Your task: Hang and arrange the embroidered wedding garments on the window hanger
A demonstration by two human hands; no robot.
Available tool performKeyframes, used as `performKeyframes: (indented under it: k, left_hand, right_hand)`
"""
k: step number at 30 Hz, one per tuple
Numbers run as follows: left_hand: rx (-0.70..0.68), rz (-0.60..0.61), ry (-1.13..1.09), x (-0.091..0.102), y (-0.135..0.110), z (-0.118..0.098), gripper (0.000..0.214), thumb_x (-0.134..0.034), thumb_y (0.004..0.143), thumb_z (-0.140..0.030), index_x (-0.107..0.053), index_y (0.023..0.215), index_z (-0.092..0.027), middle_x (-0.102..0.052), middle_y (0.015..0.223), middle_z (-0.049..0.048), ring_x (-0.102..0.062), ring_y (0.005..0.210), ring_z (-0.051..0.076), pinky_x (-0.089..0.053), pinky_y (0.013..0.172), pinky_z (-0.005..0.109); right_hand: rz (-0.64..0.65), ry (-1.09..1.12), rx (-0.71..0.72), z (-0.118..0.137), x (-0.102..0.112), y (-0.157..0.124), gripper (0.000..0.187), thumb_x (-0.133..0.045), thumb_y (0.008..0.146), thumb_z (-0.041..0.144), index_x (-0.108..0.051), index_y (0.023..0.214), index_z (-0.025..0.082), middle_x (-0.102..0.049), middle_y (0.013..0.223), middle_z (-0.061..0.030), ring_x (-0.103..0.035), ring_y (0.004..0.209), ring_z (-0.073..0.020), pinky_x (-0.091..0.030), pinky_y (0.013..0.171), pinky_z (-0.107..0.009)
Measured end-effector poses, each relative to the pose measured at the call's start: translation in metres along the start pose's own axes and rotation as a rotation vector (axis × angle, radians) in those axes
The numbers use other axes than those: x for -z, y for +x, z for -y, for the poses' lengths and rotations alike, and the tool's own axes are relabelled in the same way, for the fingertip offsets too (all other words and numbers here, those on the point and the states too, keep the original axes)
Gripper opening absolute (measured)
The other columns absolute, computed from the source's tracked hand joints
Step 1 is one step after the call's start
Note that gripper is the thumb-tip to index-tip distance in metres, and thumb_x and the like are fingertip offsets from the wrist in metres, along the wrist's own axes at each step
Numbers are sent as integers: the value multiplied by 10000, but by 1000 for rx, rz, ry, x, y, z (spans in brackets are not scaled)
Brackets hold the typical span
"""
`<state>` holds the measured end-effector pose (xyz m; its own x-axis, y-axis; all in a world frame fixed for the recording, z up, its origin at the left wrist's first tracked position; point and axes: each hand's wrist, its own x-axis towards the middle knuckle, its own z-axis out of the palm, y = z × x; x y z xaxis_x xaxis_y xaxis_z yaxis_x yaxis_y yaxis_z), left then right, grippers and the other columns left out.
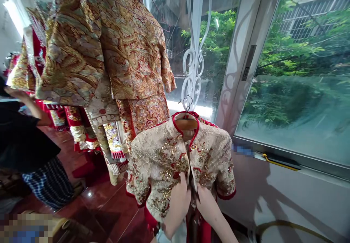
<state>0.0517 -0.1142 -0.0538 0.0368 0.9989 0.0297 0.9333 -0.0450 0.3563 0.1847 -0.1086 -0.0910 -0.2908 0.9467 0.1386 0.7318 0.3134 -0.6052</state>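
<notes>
A cream and gold embroidered jacket with red piping [161,159] hangs on a wooden hanger [186,122] hooked to a white scrolled metal bar [193,64]. My left hand [177,203] pinches the left front edge of the jacket near its middle opening. My right hand [206,203] grips the right front edge, close beside the left hand. Both hands are closed on the fabric at the lower front.
Several gold and red brocade garments [109,46] hang on a rail to the left. Another person in a black top [22,141] stands at far left, arm raised to those garments. A large window [295,75] and white sill [287,184] fill the right. The floor is dark red wood [109,206].
</notes>
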Motion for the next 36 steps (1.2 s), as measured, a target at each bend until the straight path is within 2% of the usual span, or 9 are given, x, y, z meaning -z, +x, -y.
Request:
performKeyframes:
  k: [7, 14, 20, 24, 27, 29, 31, 35, 36]
  left_hand:
    - [-97, 26, -102, 32, 38, -15, 579, -422, 772, -43, -397, 1350, -18, -707, 1031, 203, -681, 977, 275, -479, 781, 306]
    - [-63, -15, 189, -23, 23, 16, 452, -321, 901, -67, -446, 1331, -10, -712, 913, 194, -718, 815, 276, -531, 669, 334]
    - [-117, -6, 254, -54, -4, 23, 445, -398, 874, -35, -500, 1305, -86, -717, 804, 129, -726, 734, 249, -526, 633, 290]
    - [-70, -57, 238, -54, 4, 17, 477, -378, 869, -10, -454, 1337, -48, -717, 844, 159, -722, 784, 248, -526, 666, 296]
    - [-84, -43, 63, -25, 3, 33, 448, -389, 907, -101, -431, 1350, -50, -712, 922, 164, -702, 838, 227, -532, 724, 301]
    - [-187, 64, -240, 13, -6, 57, 382, -439, 917, -220, -507, 1287, -152, -715, 971, 104, -684, 836, 186, -531, 737, 267]
    - [-255, 99, -527, 60, -15, 93, 252, -491, 895, -333, -630, 1081, -236, -711, 1001, 47, -666, 837, 169, -530, 725, 249]
    - [-11, -796, -699, 141, 1, 170, 378, -550, 812, -511, -617, 1011, -196, -670, 941, 58, -622, 870, 188, -503, 757, 280]
    - [-1, -853, -707, 151, 13, 183, 469, -574, 765, -550, -608, 1057, -185, -662, 1033, 83, -612, 963, 211, -498, 807, 302]
  right_hand:
    - [-52, 94, 93, -12, 9, 11, 272, -458, 754, 99, -604, 970, 174, -682, 977, -101, -656, 891, -235, -495, 783, -322]
    - [-252, 273, -27, -55, -11, 10, 435, -395, 838, 220, -599, 1217, 157, -669, 1216, -119, -614, 1140, -235, -472, 992, -366]
    - [-21, 208, 109, -11, 8, 10, 303, -398, 829, 151, -651, 993, 180, -714, 956, -97, -657, 929, -221, -487, 874, -322]
    - [-11, 290, 109, -4, 9, 16, 306, -386, 851, 158, -640, 1021, 180, -706, 1011, -105, -642, 1041, -235, -471, 930, -347]
    - [23, 273, 82, -24, 20, 17, 268, -428, 849, 186, -630, 1024, 179, -709, 962, -91, -659, 996, -239, -490, 894, -355]
    - [45, 265, 75, -38, 45, 16, 209, -466, 840, 214, -634, 962, 191, -708, 859, -55, -671, 838, -216, -518, 783, -326]
    - [-95, 254, 81, -44, 85, 17, 203, -482, 866, 283, -637, 974, 208, -706, 871, -46, -657, 787, -201, -522, 734, -315]
    - [-692, -19, 220, -37, 173, 49, 369, -539, 874, 464, -641, 1131, 219, -648, 1169, -109, -563, 1105, -280, -434, 971, -462]
    - [-737, -72, 302, -34, 188, 64, 413, -552, 869, 484, -640, 1175, 221, -621, 1238, -115, -517, 1180, -293, -380, 1030, -494]
